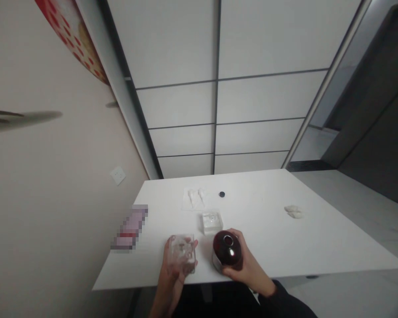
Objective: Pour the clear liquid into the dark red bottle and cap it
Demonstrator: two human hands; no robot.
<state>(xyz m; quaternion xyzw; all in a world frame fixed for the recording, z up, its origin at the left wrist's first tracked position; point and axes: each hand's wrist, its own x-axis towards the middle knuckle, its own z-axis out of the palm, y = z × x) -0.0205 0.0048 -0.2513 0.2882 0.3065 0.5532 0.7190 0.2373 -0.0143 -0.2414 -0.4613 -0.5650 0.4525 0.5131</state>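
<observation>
Near the table's front edge, my left hand [171, 282] is wrapped round a clear square container [181, 254], and the fingers show through its see-through walls. To the right, my right hand [249, 268] grips a rounded dark red bottle [227, 248] from its right side. A small ring-shaped opening or mark shows on the bottle's glossy top; which of these it is, I cannot tell. Just beyond and between both hands, a second clear square container [212, 222] sits on the table. The two held things are apart from each other.
Farther back on the white table [258, 247] lie two small white pieces [196, 197] on a clear plastic sheet, with a black cap [222, 194] beside them. A crumpled tissue [294, 211] lies right; a blurred-out pinkish item [131, 229] is at the left edge.
</observation>
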